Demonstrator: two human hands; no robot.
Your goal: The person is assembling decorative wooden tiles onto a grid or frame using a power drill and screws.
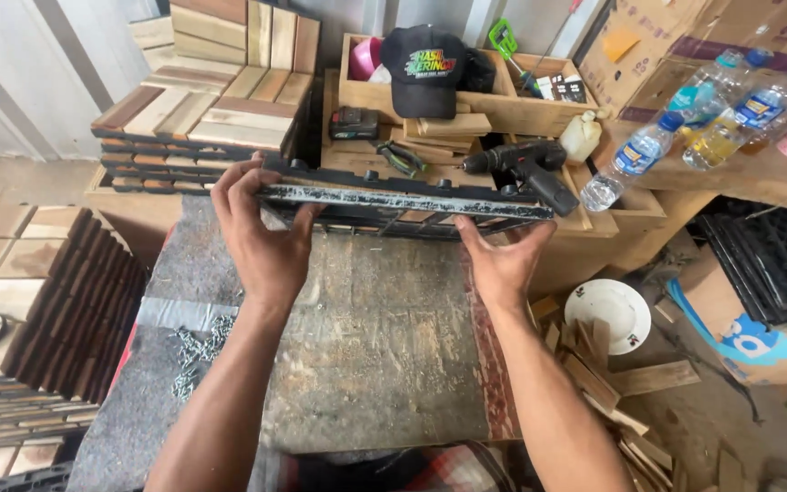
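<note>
Both our hands grip one thing: our left hand (261,232) curls its fingers over the near left corner of a black plastic grid tile with wooden slats beneath (403,202), and our right hand (503,264) clasps the same tile from below near its right end, thumb and fingers spread along the edge. We hold the tile tilted on edge, lifted just above the worn grey wooden worktop (366,337), between our hands and the far clutter.

Under our left forearm a scatter of small silver screws (195,351) lies on grey felt matting (138,401) that covers the worktop's left side. Just beyond the tile, past our right hand, a black cordless drill (526,169) lies on its side, with dark pliers (400,157) and a black battery pack (353,122) to its left. Farther back, a black cap (424,57) sits on an open wooden box (503,100).

Beyond our left hand rises a stack of finished wooden slat tiles (202,109); more tiles (20,310) are piled to our left. To the right of our right hand, clear plastic bottles (685,137) lie on a wooden shelf (676,178), and below them a round white lid (608,314) rests among wood offcuts (612,392) on the floor.
</note>
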